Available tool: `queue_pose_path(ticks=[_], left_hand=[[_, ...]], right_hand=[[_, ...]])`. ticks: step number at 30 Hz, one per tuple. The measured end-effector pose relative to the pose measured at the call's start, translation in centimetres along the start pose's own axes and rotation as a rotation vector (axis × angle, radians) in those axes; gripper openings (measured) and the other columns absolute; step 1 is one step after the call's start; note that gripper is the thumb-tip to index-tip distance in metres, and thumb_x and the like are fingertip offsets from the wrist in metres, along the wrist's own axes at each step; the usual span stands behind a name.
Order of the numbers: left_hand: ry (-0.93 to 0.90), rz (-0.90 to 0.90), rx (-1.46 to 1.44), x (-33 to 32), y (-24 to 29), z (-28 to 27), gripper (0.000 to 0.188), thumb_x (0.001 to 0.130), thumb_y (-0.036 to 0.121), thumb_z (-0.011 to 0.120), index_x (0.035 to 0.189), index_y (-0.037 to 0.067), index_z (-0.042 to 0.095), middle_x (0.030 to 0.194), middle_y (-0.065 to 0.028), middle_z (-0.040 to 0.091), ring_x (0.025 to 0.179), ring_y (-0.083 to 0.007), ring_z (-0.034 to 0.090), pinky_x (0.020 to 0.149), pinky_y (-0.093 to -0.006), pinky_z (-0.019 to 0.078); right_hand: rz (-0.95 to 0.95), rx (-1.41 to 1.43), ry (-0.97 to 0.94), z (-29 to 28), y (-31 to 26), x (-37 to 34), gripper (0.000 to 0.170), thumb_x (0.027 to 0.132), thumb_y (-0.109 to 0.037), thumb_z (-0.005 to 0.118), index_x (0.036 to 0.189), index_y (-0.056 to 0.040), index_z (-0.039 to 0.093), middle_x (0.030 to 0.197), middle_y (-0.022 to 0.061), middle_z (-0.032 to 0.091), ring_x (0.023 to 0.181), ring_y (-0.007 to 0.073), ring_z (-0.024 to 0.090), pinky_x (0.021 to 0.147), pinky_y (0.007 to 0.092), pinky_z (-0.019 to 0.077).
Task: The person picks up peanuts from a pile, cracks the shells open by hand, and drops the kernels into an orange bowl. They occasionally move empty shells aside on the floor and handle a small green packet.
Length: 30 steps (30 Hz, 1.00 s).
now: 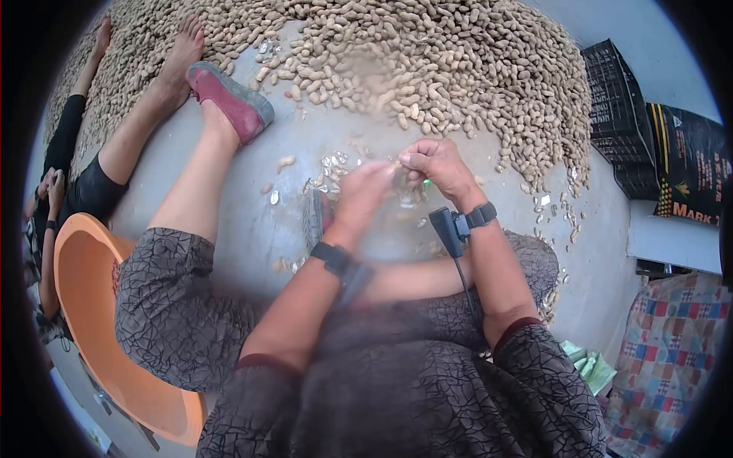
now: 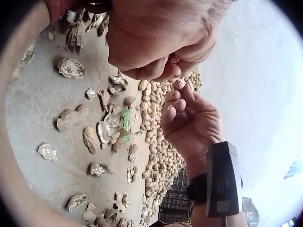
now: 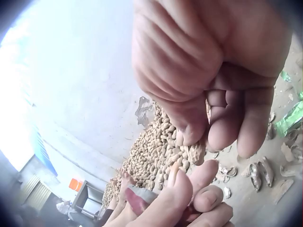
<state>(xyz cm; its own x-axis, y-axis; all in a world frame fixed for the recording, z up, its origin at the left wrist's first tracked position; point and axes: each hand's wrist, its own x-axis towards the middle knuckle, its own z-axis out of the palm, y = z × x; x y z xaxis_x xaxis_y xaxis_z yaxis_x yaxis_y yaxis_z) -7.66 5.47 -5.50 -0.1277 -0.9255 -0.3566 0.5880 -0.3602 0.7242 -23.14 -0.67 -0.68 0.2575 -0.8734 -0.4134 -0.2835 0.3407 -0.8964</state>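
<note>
My right hand (image 1: 441, 169) pinches a peanut (image 3: 195, 153) in its shell between thumb and forefinger. Facing it, my left hand (image 1: 365, 191) is blurred in the head view, with its fingertips right at the peanut. The left fingers are curled in the left wrist view, and a small reddish peanut kernel (image 2: 174, 58) shows between them. Below both hands, broken peanut shells (image 2: 111, 124) lie scattered on the grey floor, with a torn green wrapper (image 3: 289, 119) among them.
A large heap of peanuts (image 1: 450, 61) covers the floor ahead. An orange tub (image 1: 84, 305) stands at my left, near another person's legs (image 1: 137, 114). Black crates (image 1: 607, 99) and a printed sack (image 1: 687, 164) are at the right. One shoe (image 1: 233, 103) is on my outstretched foot.
</note>
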Motion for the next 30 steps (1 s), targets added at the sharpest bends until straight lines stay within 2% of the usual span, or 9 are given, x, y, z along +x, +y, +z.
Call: queue_pose_path(ticks=[2, 4, 11, 13, 15, 18, 30], left_hand=[[0.007, 0.01, 0.065, 0.1, -0.1, 0.1, 0.019, 0.086, 0.013, 0.061, 0.1, 0.0, 0.06, 0.072, 0.0031, 0.054, 0.057, -0.0029, 0.043, 0.049, -0.0157, 0.0329], [0.01, 0.017, 0.133, 0.0, 0.0, 0.4, 0.02, 0.085, 0.014, 0.062, 0.099, 0.001, 0.06, 0.071, 0.0033, 0.055, 0.057, -0.0026, 0.044, 0.049, -0.0156, 0.0333], [0.027, 0.059, 0.37, 0.0, 0.0, 0.3, 0.013, 0.084, 0.014, 0.063, 0.09, 0.002, 0.061, 0.07, 0.0017, 0.059, 0.057, -0.0022, 0.045, 0.05, -0.0163, 0.0354], [0.041, 0.057, 0.402, 0.1, -0.2, 0.1, 0.012, 0.085, 0.013, 0.063, 0.088, 0.002, 0.061, 0.071, 0.0009, 0.059, 0.057, -0.0025, 0.045, 0.05, -0.0166, 0.0358], [0.013, 0.032, 0.192, 0.3, -0.5, -0.2, 0.008, 0.086, 0.01, 0.06, 0.087, 0.002, 0.06, 0.072, -0.001, 0.06, 0.056, -0.0038, 0.046, 0.05, -0.017, 0.0365], [-0.024, -0.001, 0.051, 0.3, -0.4, -0.5, 0.007, 0.087, 0.008, 0.057, 0.087, 0.002, 0.059, 0.072, -0.0012, 0.059, 0.056, -0.0042, 0.046, 0.049, -0.0166, 0.0364], [-0.033, -0.152, -0.189, 0.1, 0.4, -0.2, 0.012, 0.091, 0.011, 0.051, 0.097, 0.002, 0.056, 0.073, -0.0014, 0.057, 0.055, -0.0032, 0.047, 0.044, -0.0137, 0.0327]], right_hand=[[0.012, 0.001, -0.023, 0.3, -0.2, -0.4, 0.013, 0.081, -0.011, 0.064, 0.083, 0.0023, 0.064, 0.068, 0.004, 0.061, 0.055, 0.0084, 0.057, 0.05, 0.0202, 0.0494], [0.015, -0.015, -0.004, 1.0, -0.4, -0.7, 0.012, 0.077, -0.011, 0.063, 0.077, 0.0017, 0.064, 0.063, 0.0033, 0.06, 0.054, 0.008, 0.054, 0.049, 0.0227, 0.0438], [0.086, 0.005, -0.038, 0.9, -0.9, -1.4, 0.009, 0.078, -0.007, 0.06, 0.076, 0.0017, 0.061, 0.062, 0.0051, 0.059, 0.053, 0.0101, 0.056, 0.047, 0.0229, 0.0465], [0.107, 0.073, -0.104, 0.9, -0.6, -1.3, 0.011, 0.08, -0.007, 0.06, 0.081, 0.0036, 0.06, 0.065, 0.008, 0.061, 0.052, 0.0106, 0.058, 0.047, 0.0215, 0.0491], [0.089, 0.08, -0.094, 1.1, -0.6, -1.3, 0.01, 0.08, -0.007, 0.058, 0.08, 0.0038, 0.06, 0.066, 0.0084, 0.061, 0.052, 0.0108, 0.058, 0.047, 0.022, 0.049], [0.058, 0.095, -0.094, 1.2, -0.6, -1.2, 0.011, 0.081, -0.006, 0.058, 0.08, 0.0043, 0.059, 0.067, 0.0088, 0.061, 0.052, 0.011, 0.057, 0.047, 0.0229, 0.0492], [-0.001, 0.067, -0.069, 1.6, -0.7, -1.2, 0.011, 0.081, -0.008, 0.061, 0.079, 0.0021, 0.058, 0.066, 0.0058, 0.059, 0.054, 0.0099, 0.056, 0.05, 0.0232, 0.0498]])
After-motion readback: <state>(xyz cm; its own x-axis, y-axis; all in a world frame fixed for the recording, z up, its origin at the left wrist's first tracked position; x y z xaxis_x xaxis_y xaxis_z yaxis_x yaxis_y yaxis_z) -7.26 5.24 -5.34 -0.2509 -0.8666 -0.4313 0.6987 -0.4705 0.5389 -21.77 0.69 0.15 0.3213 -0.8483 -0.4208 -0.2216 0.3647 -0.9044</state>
